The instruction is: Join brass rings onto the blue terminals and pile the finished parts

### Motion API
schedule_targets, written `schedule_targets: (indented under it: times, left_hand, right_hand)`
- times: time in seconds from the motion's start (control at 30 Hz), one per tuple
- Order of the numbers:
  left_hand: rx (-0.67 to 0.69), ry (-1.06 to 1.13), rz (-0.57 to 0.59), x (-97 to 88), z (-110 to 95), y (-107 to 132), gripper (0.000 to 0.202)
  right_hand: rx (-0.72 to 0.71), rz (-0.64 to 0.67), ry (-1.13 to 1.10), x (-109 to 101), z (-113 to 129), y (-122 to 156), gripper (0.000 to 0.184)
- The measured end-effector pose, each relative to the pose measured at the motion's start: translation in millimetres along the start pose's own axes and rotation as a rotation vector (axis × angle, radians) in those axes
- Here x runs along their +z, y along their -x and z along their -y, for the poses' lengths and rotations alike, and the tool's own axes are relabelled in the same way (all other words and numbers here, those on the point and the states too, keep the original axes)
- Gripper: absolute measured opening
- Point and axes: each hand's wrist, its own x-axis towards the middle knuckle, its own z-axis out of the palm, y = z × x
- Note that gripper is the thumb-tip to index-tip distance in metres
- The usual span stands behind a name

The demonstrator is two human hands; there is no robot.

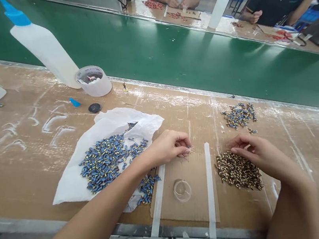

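My left hand (173,146) hovers above a cardboard sheet (173,209), thumb and fingers pinched together; whatever lies between them is too small to make out. To its left, a heap of small blue-and-yellow parts (103,164) covers a white paper sheet (68,191), some spilling off its right edge. My right hand (249,148) curls over a pile of small dark brown-and-cream parts (239,173); its fingertips touch or nearly touch the pile and partly hide each other. Between the two hands, nearer to me, a small transparent round dish (182,190) rests on the cardboard.
Beyond my right hand lies a smaller group of blue-and-dark pieces (239,116). A white squeeze bottle (47,48), a tape roll (94,81), a blue cap (74,102) and a black disc (94,108) stand left. Past the green belt (149,53), two people sit working.
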Motion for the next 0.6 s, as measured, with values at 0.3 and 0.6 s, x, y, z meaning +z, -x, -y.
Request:
schedule_targets:
  times: [0.3,0.6]
  left_hand:
    - [-0.023,0.000,-0.002,0.4,-1.7,-0.8,0.005]
    - [-0.001,-0.035,-0.093,5.6,-15.5,5.7,0.009]
  right_hand:
    - [-0.088,-0.050,0.100,21.6,-0.6,-8.5,0.010]
    - [-0.085,-0.190,-0.103,11.4,-0.4,-5.6,0.015]
